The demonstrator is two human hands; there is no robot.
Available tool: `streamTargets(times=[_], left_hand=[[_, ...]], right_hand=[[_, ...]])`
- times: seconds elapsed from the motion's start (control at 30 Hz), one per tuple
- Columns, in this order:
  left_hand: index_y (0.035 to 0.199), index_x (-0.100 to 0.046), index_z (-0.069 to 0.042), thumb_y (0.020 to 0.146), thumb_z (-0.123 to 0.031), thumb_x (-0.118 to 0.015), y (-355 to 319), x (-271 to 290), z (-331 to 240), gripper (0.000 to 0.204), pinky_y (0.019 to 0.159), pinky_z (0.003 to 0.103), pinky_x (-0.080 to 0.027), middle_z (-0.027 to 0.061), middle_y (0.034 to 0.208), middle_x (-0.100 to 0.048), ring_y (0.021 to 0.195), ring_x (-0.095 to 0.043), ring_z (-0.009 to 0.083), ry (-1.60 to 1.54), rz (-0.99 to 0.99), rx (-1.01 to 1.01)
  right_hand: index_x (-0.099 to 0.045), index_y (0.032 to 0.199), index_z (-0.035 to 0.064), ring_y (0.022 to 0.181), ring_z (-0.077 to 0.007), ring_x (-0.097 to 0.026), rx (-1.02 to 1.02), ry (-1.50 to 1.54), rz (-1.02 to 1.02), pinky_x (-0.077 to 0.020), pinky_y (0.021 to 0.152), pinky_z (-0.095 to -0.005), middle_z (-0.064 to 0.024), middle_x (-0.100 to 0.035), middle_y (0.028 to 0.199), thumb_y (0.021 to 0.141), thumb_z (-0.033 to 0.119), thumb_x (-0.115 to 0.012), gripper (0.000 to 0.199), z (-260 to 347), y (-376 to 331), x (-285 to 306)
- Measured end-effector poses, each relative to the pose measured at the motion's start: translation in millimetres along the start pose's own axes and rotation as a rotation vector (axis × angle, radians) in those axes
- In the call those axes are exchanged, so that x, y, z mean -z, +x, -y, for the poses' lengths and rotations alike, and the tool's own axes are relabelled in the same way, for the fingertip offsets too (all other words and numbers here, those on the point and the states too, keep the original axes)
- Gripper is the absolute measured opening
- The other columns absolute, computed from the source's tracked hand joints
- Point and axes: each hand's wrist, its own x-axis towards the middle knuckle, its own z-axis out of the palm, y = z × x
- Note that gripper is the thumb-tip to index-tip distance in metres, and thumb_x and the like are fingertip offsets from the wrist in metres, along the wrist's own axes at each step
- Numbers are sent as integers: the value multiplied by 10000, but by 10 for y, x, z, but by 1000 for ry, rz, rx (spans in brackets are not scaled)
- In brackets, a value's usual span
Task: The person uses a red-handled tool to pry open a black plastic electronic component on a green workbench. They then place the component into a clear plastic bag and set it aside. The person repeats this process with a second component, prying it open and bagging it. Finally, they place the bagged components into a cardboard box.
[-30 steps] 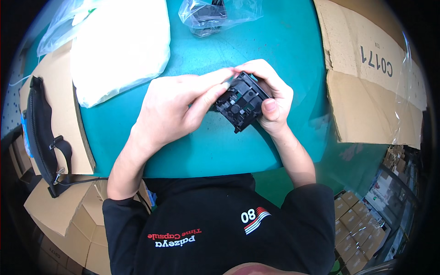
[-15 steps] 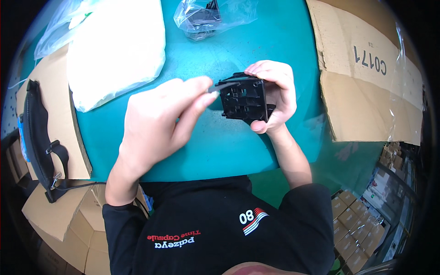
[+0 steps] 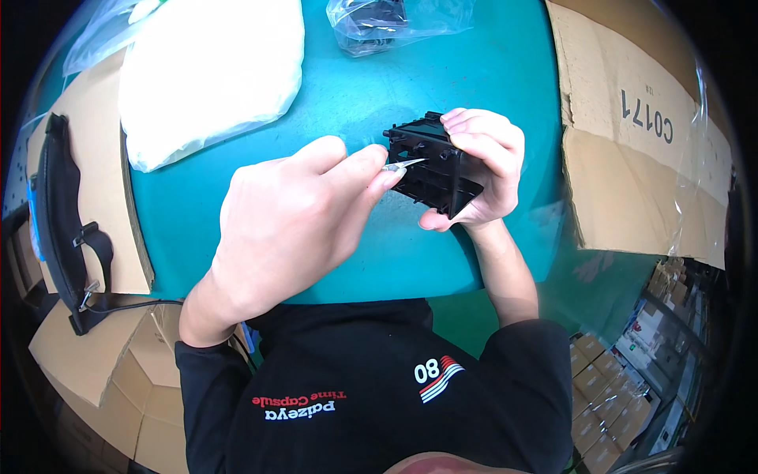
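Past the hands I see a clear bag (image 3: 438, 17), a white bag (image 3: 213, 87) toward the left of the green table (image 3: 347, 95), and cardboard (image 3: 632, 189) along its right edge. Back from the near edge, the right hand (image 3: 491, 170) wraps a black plastic part (image 3: 438, 152); the left hand (image 3: 296, 213) pinches tight on a pale pointed tool (image 3: 409, 163).

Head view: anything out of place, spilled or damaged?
Nothing clearly stands out; no spill shows. The black plastic part is tilted, but the right hand holds it; the left hand holds a thin pointed tool. Fine damage: can't tell.
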Motion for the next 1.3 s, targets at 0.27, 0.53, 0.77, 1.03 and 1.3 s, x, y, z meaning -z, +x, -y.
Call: streamTargets(times=[0.27, 0.53, 0.77, 1.03, 1.3], left_hand=[[1048, -768, -85, 917, -146, -760, 1, 25, 7, 145, 475, 358, -392, 70, 659, -514, 500, -515, 232, -30, 26, 4], [1038, -765, -82, 908, -126, -764, -8, 7, 15, 138, 471, 355, -396, 73, 662, -531, 498, -527, 233, -54, 43, 10], [1001, -747, -94, 892, -147, -780, -18, -56, 32, 126, 466, 358, -412, 66, 677, -531, 501, -535, 237, -7, 34, -25], [945, -690, -163, 835, -238, -805, -40, -153, 30, 176, 502, 314, -425, 10, 723, -451, 566, -532, 155, 374, -66, -160], [990, -737, -166, 817, -205, -816, -2, -208, 85, 195, 534, 327, -423, 7, 731, -476, 604, -521, 169, 383, -171, -176]], right_hand=[[-666, 1153, 15, 970, -274, -665, 0, 24, 15, -608, 807, -386, -131, -633, 1081, 626, 577, -941, 819, 3, 7, -12], [-673, 1143, 13, 968, -272, -662, -2, 19, 22, -602, 806, -385, -122, -641, 1059, 629, 550, -950, 793, 4, 17, -12], [-695, 1131, 13, 965, -271, -654, -21, 27, 38, -584, 817, -385, -119, -643, 1048, 618, 510, -963, 763, 10, 9, -2], [-713, 1141, 19, 968, -265, -650, -28, -50, 144, -549, 838, -393, -90, -666, 1047, 591, 457, -972, 750, 48, 35, 59], [-712, 1131, 22, 975, -279, -657, 17, -149, 132, -542, 860, -402, -75, -672, 1028, 590, 481, -966, 753, 43, 68, 128]])
